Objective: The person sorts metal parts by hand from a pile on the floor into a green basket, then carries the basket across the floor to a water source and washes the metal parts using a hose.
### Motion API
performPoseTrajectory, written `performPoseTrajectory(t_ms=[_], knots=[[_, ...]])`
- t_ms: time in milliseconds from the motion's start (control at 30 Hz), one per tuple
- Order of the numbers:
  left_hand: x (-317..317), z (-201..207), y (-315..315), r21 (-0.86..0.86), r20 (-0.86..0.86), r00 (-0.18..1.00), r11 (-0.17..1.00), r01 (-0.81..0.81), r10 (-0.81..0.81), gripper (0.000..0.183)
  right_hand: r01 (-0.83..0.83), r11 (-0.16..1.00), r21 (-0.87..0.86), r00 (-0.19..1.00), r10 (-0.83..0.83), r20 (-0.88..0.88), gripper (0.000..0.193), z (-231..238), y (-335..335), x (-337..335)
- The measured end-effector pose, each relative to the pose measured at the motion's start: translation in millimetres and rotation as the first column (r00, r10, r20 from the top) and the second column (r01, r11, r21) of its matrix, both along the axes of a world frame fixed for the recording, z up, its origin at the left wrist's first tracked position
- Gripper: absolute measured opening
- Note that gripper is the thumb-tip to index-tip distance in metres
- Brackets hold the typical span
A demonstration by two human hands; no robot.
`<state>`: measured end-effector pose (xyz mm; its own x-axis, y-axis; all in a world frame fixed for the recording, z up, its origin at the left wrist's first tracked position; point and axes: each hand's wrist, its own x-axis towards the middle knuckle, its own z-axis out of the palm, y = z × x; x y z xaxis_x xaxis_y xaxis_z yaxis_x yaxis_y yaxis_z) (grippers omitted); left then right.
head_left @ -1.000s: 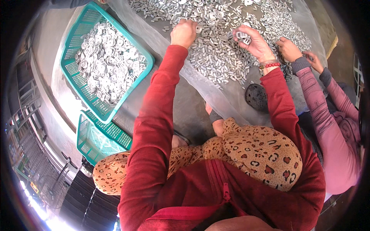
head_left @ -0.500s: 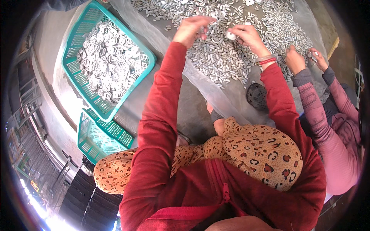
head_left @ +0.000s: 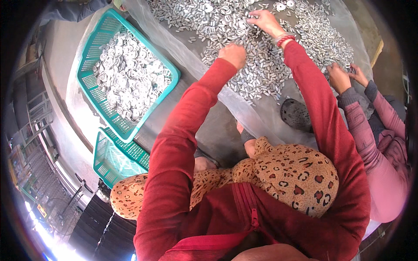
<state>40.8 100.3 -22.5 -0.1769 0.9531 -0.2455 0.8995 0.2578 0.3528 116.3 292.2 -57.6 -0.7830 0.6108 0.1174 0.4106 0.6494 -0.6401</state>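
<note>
My left hand [head_left: 233, 55] is curled into a fist low over the near edge of a heap of small grey pellet-shaped pieces [head_left: 257, 78]. Its fingers point down and away, so anything inside them is hidden. Farther out, my right hand [head_left: 266, 22] reaches into the heap, thumb and fingertips drawn together beside some pale pieces; I cannot make out what is between them. White round discs [head_left: 208, 8] and slotted buckle-like pieces lie among the pellets. To the left, a green plastic basket [head_left: 174, 82] holds many white discs and slotted pieces [head_left: 130, 82].
A second green basket [head_left: 114, 164] stands under the first one's near end. Clear plastic sheeting [head_left: 244, 108] borders the heap. On the right, a co-worker's hands [head_left: 338, 78] handle a small slotted piece. A dark perforated shoe [head_left: 295, 114] lies near the heap.
My right hand has moved farther out and left; the white disc it held no longer shows. My left hand has come nearer and curled closed. The co-worker's hands have drawn closer together.
</note>
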Motion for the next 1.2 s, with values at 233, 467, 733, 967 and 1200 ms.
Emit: performPoseTrajectory(t_ms=[233, 467, 733, 967, 1200], knots=[[-89, -18, -53, 0.141, 0.550, 0.752, 0.846, -0.514, 0.365, 0.030, -0.138, 0.952, -0.272, 0.888, 0.240, 0.392, 0.027, 21, -66, 7], [-87, 4, -46, 0.184, 0.527, 0.774, 0.842, -0.506, 0.350, 0.030, 0.114, 0.575, -0.810, 0.991, -0.004, 0.137, 0.018, 73, -90, 45], [-81, -60, -40, 0.144, 0.085, 0.850, 0.838, -0.527, 0.520, 0.046, -0.006, 0.152, -0.988, 0.969, -0.245, -0.043, 0.020, 71, -82, 48], [-97, -29, -44, -0.062, 0.531, 0.665, 0.807, -0.587, 0.525, 0.041, -0.244, 0.074, -0.967, 0.937, -0.237, -0.255, 0.022, 89, -66, 43], [-107, 3, -44, -0.313, 0.940, -0.317, 0.695, -0.647, 0.128, 0.016, -0.044, 0.488, -0.872, 0.999, 0.032, -0.033, 0.031, 64, -38, 6]])
